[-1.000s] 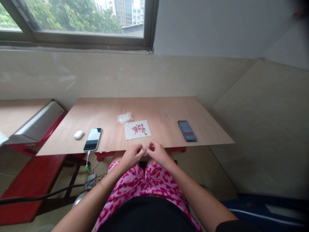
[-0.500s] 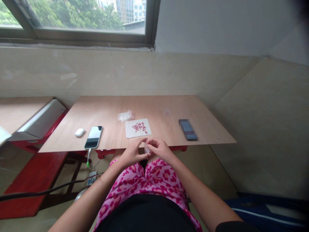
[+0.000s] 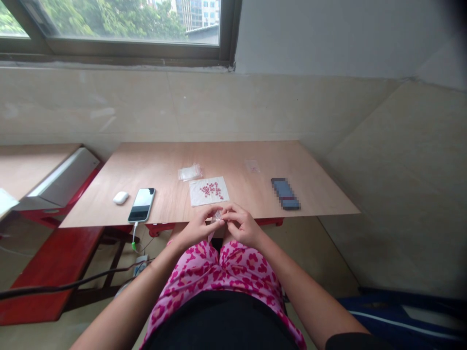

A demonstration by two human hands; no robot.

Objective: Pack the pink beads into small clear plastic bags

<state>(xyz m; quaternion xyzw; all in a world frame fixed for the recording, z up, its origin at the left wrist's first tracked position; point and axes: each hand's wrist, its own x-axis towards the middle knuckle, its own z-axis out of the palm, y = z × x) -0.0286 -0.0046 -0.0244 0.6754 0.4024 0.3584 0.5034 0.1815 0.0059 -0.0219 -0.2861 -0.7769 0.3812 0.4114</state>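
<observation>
Just off the table's front edge, my left hand [image 3: 201, 227] is closed on a small clear plastic bag [image 3: 216, 218]. My right hand [image 3: 241, 226] meets it there, its fingertips pinched at the bag's upper right side. Beyond my hands lies a white cloth [image 3: 197, 194] with several small red pieces [image 3: 211, 189] scattered over its middle. A stack of clear bags [image 3: 189, 172] sits behind the cloth to the left. One single clear bag [image 3: 252, 166] lies flat farther right, with something small and reddish in it.
On the wooden table [image 3: 156, 155], a white earbud case [image 3: 120, 198] and a phone [image 3: 141, 205] with a cable are at the left. A dark, pixelated device [image 3: 285, 194] lies at the right. A red bench [image 3: 51, 277] stands at lower left.
The small bag has tilted and shifted slightly left between my hands, and my fingers have moved closer together around it. The view has shifted slightly.
</observation>
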